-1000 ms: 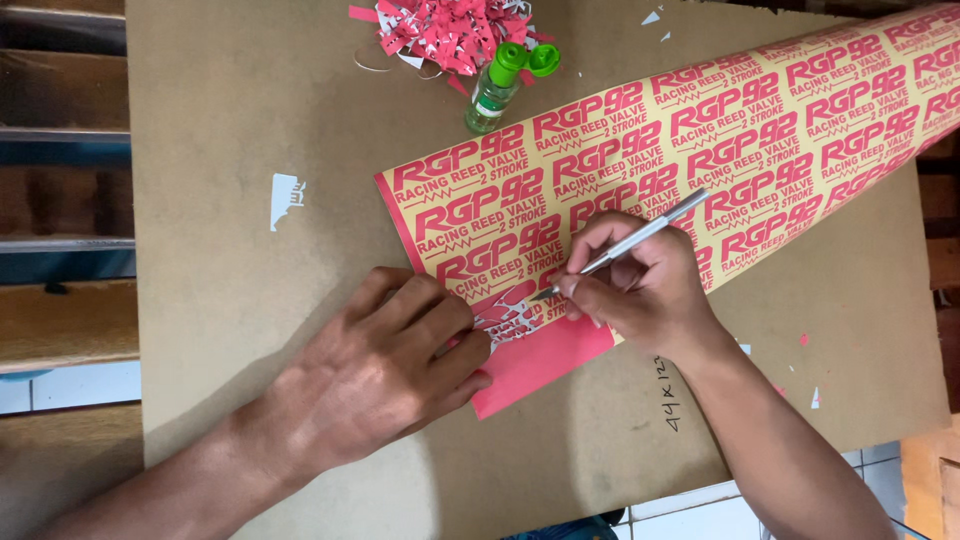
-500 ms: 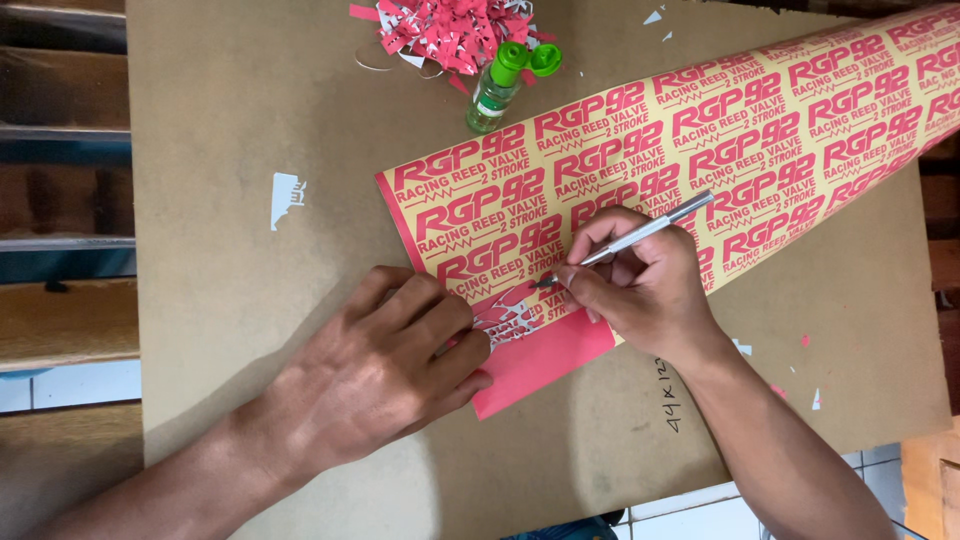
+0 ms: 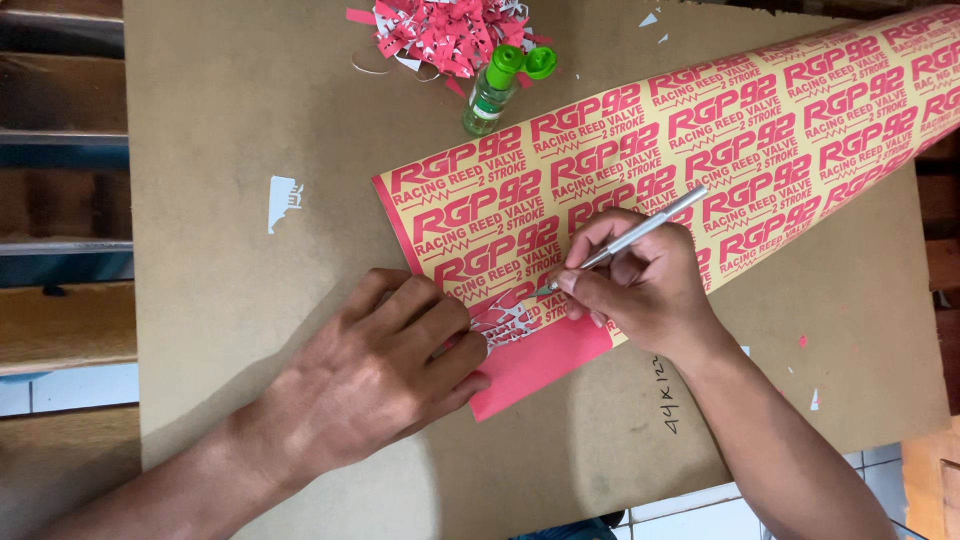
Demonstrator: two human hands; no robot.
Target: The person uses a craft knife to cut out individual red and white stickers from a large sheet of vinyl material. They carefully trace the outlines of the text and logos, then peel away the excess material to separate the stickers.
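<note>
Sticker sheet (image 3: 640,170), yellow with red print, is being kept flat on the brown board (image 3: 230,300); its red lower corner is being pressed down by the left hand (image 3: 375,375), palm down, fingers spread. A slim metal craft knife (image 3: 630,235) is being gripped pen-fashion by the right hand (image 3: 645,285), tip touching the sheet. A green-capped bottle (image 3: 495,90) is being left beside red paper scraps (image 3: 450,30).
</note>
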